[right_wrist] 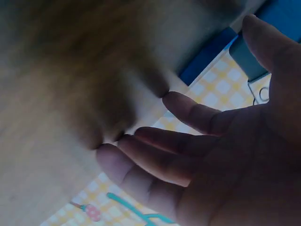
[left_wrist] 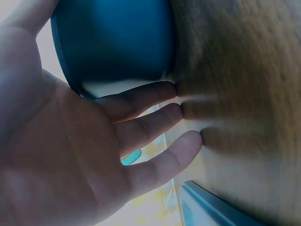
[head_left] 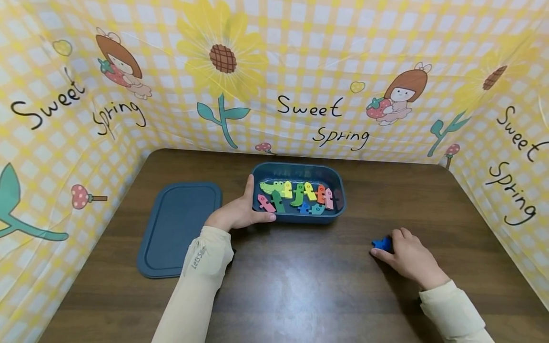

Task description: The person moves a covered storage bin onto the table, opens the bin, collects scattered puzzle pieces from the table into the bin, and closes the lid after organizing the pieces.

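Observation:
At the left end of a dark blue box (head_left: 306,219), my left hand (head_left: 236,213) rests with its thumb along the front wall and its index finger up the left side. The other fingers reach straight down to the tabletop in the left wrist view. Several colourful puzzle pieces lie in the box, among them a green crocodile head (head_left: 269,187). My right hand (head_left: 411,256) is lowered over a small blue puzzle piece (head_left: 380,244) on the table. In the right wrist view its thumb and fingers are spread around the blue piece, fingertips at the tabletop.
A flat dark blue lid (head_left: 182,226) lies on the brown wooden table (head_left: 291,286), left of the box and beside the left sleeve. A yellow checked cloth (head_left: 296,57) with flowers and lettering stands around the table's back and sides.

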`<state>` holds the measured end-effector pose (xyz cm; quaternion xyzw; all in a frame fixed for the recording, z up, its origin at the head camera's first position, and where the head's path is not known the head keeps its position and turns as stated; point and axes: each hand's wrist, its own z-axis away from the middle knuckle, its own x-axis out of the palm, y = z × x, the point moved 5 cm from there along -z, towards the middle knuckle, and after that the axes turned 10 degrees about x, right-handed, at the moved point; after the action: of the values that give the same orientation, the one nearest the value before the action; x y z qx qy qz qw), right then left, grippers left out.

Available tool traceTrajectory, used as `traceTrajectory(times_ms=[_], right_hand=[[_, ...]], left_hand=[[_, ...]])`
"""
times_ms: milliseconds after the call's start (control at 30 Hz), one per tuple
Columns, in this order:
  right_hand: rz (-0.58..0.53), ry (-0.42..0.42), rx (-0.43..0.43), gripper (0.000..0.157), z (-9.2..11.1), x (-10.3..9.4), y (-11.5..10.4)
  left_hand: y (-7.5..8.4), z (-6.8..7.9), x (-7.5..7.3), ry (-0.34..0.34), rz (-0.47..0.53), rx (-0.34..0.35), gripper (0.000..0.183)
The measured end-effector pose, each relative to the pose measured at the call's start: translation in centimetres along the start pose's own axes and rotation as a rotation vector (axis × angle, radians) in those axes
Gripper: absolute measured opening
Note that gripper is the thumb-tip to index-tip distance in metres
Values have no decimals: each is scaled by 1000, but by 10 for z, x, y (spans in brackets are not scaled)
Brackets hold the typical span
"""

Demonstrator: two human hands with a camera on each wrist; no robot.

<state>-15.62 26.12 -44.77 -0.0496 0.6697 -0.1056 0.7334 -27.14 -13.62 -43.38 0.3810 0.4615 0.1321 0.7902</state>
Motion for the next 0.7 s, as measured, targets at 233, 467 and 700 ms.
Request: traceTrajectory(times_ms=[233, 467, 700], right_hand=[[26, 56, 41, 54, 2, 0, -13], [44, 15, 76, 51, -1, 2, -15], [50, 1, 58, 48, -1, 0, -17]], left_hand=[[0, -1, 0, 0, -2, -2, 132], [0, 0, 0, 6, 0, 3, 131], [1, 1, 0, 4, -14, 5, 131]])
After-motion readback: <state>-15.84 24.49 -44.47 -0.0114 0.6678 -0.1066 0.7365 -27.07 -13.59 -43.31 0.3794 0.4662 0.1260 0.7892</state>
